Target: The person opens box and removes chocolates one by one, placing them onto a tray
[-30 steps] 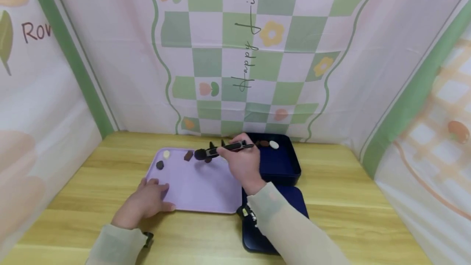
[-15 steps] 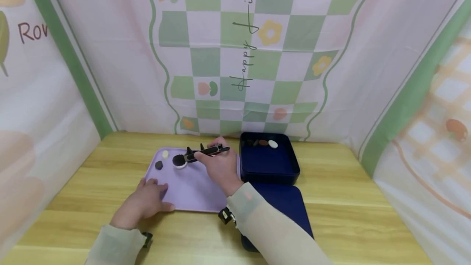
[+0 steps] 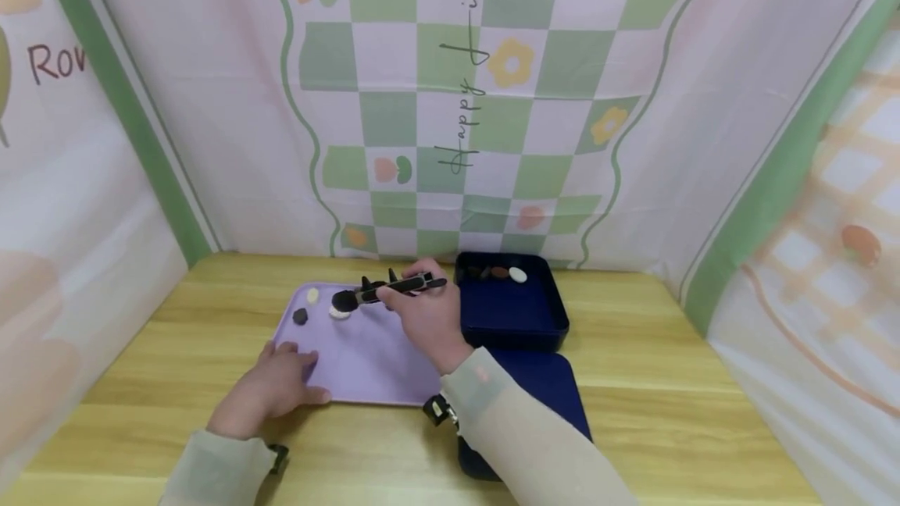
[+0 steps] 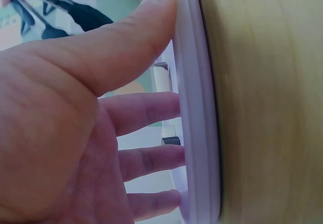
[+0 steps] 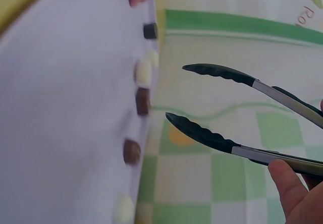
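My right hand (image 3: 432,318) grips black-tipped metal tongs (image 3: 394,287) above the lilac tray (image 3: 373,369). In the right wrist view the tongs' arms stand spread, with nothing between their tips. Under the tips, in the head view, lies a white oval piece (image 3: 341,314). A cream piece (image 3: 312,296) and a black piece (image 3: 300,317) sit farther left. Two brown chocolate-like pieces, one of them this brown block (image 5: 143,101), show in the right wrist view. My left hand (image 3: 263,393) rests at the tray's front left corner, fingers extended, thumb on the rim (image 4: 194,108).
Right of the tray stands a navy box (image 3: 513,334) with several dark, brown and white pieces along its back. A navy lid (image 3: 548,389) lies in front of it, partly beneath my right forearm. Patterned cloth (image 3: 394,119) hangs behind the wooden table (image 3: 675,412).
The right hand has carried the tongs left across the tray, then shifted slightly back right. The white piece beneath the tips now shows. The left hand has stayed at the tray's corner.
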`<state>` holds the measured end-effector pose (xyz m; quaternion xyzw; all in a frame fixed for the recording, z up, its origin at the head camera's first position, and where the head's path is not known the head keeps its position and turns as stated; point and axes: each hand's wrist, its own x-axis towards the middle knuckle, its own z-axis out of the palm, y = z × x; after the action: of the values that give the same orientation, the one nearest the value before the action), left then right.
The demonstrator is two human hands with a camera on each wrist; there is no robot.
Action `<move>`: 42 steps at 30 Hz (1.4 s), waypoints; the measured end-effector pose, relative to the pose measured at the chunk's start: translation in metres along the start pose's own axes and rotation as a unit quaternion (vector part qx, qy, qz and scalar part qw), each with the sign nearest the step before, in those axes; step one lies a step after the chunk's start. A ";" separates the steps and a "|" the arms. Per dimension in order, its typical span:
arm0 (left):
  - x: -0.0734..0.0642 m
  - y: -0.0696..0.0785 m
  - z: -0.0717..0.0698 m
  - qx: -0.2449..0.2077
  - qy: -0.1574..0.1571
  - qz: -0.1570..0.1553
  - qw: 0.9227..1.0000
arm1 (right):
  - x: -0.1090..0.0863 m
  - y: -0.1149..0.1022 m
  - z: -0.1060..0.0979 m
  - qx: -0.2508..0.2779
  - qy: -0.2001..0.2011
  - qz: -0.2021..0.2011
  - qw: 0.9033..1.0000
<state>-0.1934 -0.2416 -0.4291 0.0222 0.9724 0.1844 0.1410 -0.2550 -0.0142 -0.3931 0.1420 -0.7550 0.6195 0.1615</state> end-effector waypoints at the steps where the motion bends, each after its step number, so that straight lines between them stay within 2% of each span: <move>1: 0.000 0.000 0.000 -0.001 -0.001 -0.001 1.000 | 0.000 0.000 -0.004 0.006 0.002 -0.006 1.000; 5: 0.000 -0.001 0.000 -0.001 -0.006 -0.006 1.000 | 0.006 0.001 -0.031 -0.001 0.036 -0.043 0.998; 10: 0.002 -0.001 0.001 -0.003 -0.015 -0.017 1.000 | 0.018 0.008 -0.091 -0.063 0.098 -0.067 0.991; 13: 0.003 -0.002 0.001 -0.004 -0.018 -0.020 1.000 | 0.025 0.017 -0.128 -0.107 0.121 -0.067 0.985; 17: 0.004 -0.002 0.000 -0.002 -0.018 -0.023 1.000 | 0.036 0.034 -0.173 -0.172 0.155 -0.059 0.971; 21: 0.005 -0.002 0.001 0.002 -0.017 -0.023 1.000 | 0.046 0.048 -0.205 -0.242 0.152 -0.028 0.958; 25: 0.004 -0.002 0.002 0.004 -0.015 -0.020 1.000 | 0.051 0.059 -0.217 -0.267 0.129 -0.005 0.955; 33: 0.004 -0.001 0.003 0.002 -0.009 -0.013 1.000 | 0.054 0.072 -0.217 -0.272 0.124 0.011 0.954; 38: 0.004 -0.001 0.005 0.001 -0.011 -0.017 1.000 | 0.050 0.063 -0.218 -0.285 0.113 0.015 0.952; 42: 0.003 -0.001 0.004 0.001 -0.012 -0.017 1.000 | 0.048 0.052 -0.214 -0.298 0.101 0.000 0.949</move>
<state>-0.1956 -0.2406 -0.4337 0.0078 0.9712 0.1803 0.1553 -0.3056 0.2056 -0.3809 0.0243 -0.8849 0.3777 0.2716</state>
